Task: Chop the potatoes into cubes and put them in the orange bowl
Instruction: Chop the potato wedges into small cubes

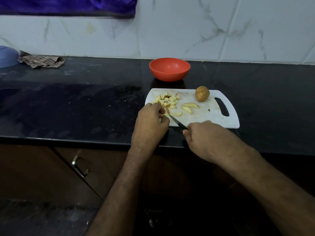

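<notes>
A white cutting board lies on the black counter. On its left part sits a pile of potato cubes. Two potato wedges lie near the middle, and a whole unpeeled potato stands at the back. My left hand pinches a potato strip at the board's front left. My right hand grips a dark knife, its tip pointing at that strip. The orange bowl stands behind the board, nothing visible inside.
A crumpled checked cloth and a blue bowl lie at the far left by the tiled wall. The counter's front edge runs below my hands, with a cabinet handle underneath.
</notes>
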